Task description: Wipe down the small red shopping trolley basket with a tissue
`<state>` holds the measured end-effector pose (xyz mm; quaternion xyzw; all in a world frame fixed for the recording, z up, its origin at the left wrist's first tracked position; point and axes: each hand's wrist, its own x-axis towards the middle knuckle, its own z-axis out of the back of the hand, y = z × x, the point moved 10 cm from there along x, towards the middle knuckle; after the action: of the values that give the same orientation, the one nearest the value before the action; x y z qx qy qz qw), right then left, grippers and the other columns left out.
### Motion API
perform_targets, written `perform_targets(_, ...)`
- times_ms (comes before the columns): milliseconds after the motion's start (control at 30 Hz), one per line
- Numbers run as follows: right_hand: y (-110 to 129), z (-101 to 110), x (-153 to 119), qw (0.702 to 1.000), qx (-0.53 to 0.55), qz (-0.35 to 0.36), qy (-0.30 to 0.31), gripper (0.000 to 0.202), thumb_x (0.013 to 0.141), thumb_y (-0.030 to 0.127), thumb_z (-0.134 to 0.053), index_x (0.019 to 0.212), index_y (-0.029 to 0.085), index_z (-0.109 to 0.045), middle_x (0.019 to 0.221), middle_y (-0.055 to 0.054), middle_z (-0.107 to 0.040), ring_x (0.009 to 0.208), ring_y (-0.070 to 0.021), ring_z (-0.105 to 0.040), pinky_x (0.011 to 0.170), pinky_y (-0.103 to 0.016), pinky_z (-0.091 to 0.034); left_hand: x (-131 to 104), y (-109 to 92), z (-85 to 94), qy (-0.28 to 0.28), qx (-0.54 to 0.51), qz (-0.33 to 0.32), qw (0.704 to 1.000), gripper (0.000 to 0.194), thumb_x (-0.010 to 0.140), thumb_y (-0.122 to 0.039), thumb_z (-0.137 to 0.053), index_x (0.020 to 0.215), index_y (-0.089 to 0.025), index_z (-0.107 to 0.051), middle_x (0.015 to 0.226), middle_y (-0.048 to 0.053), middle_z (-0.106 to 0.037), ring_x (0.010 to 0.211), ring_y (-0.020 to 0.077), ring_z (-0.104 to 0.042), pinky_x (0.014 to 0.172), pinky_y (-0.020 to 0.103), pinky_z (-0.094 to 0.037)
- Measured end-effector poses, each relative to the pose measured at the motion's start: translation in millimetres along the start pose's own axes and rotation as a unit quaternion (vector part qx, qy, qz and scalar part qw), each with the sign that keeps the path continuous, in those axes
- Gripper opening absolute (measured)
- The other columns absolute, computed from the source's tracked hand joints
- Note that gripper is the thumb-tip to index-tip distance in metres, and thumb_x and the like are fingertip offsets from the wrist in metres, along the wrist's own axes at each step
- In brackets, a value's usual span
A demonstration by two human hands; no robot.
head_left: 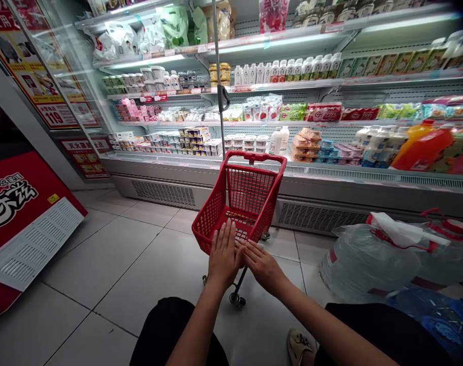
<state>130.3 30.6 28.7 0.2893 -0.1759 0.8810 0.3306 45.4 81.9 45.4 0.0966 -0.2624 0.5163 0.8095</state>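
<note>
In the head view, my left hand (224, 259) is stretched out with its fingers straight and together, back of the hand up. My right hand (262, 265) lies beside it, fingers extended, with the fingertips meeting the left hand near its thumb. Nothing shows in either hand. Just beyond them stands a red plastic shopping cart (213, 216) on small wheels, its basket bare inside. Both hands overlap its near end in view; I cannot tell whether they touch it.
Behind the cart runs an open chiller (330, 201) with shelves of bottles, cups and packs. A glass door's handle (223, 98) stands above the cart. Large wrapped water jugs (365, 254) sit at right; a red cabinet (33, 218) is at left. Tiled floor (117, 269) lies between.
</note>
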Motion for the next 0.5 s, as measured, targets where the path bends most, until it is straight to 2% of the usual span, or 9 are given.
perform_targets(67,-3,0,6,0.999,0.008,0.033,0.016,0.055,0.102,0.007,-0.044,0.155,0.018,-0.046,0.154,-0.009,-0.056,0.147,-0.0198,-0.047,0.122,-0.044,-0.044,-4,-4,-7.5,0.019,-0.028,-0.011,0.999,0.073,0.109,-0.049,-0.031,0.168,-0.015,-0.005,0.173,0.011,-0.021,0.161,0.0220,-0.018,0.129,0.043,-0.024)
perform_targets(167,-38,1,11,0.998,0.013,0.046,0.043,0.059,0.102,0.007,-0.042,0.159,0.022,-0.040,0.156,-0.005,-0.054,0.148,-0.0175,-0.045,0.124,-0.044,-0.041,-6,3,-16.1,0.028,-0.043,-0.004,0.999,0.077,0.108,-0.053,-0.033,0.168,-0.014,-0.004,0.173,0.013,-0.021,0.160,0.0245,-0.020,0.127,0.045,-0.029)
perform_targets(300,-111,5,9,0.999,-0.007,-0.029,0.031,0.068,0.097,0.000,-0.040,0.160,0.025,-0.040,0.155,-0.005,-0.056,0.145,-0.0181,-0.049,0.124,-0.046,-0.041,-3,13,-23.3,0.029,-0.036,0.008,0.999,0.082,0.107,-0.054,-0.038,0.168,-0.014,-0.002,0.172,0.015,-0.023,0.160,0.0268,-0.022,0.127,0.047,-0.029)
perform_targets(367,-132,6,5,0.997,-0.014,-0.073,0.013,0.069,0.095,-0.002,-0.039,0.159,0.024,-0.041,0.154,-0.006,-0.057,0.144,-0.0195,-0.051,0.122,-0.048,-0.043,-1,16,-24.3,0.025,-0.035,0.014,0.999,0.083,0.106,-0.053,-0.040,0.168,-0.013,0.000,0.172,0.016,-0.025,0.159,0.0268,-0.024,0.127,0.047,-0.030)
perform_targets(433,-132,5,2,0.995,-0.011,-0.100,-0.005,0.071,0.095,-0.001,-0.038,0.161,0.024,-0.038,0.155,-0.007,-0.056,0.145,-0.0202,-0.049,0.121,-0.049,-0.044,1,16,-23.3,0.018,-0.035,0.017,0.999,0.087,0.105,-0.054,-0.043,0.167,-0.013,0.002,0.172,0.017,-0.024,0.159,0.0281,-0.025,0.126,0.047,-0.031)
perform_targets(500,-113,3,2,0.994,0.000,-0.108,-0.014,0.073,0.095,0.000,-0.037,0.164,0.024,-0.030,0.158,-0.007,-0.052,0.148,-0.0199,-0.045,0.122,-0.049,-0.042,5,15,-20.6,0.010,-0.035,0.028,0.999,0.097,0.101,-0.058,-0.050,0.167,-0.012,0.003,0.172,0.020,-0.020,0.159,0.0311,-0.023,0.125,0.050,-0.031)
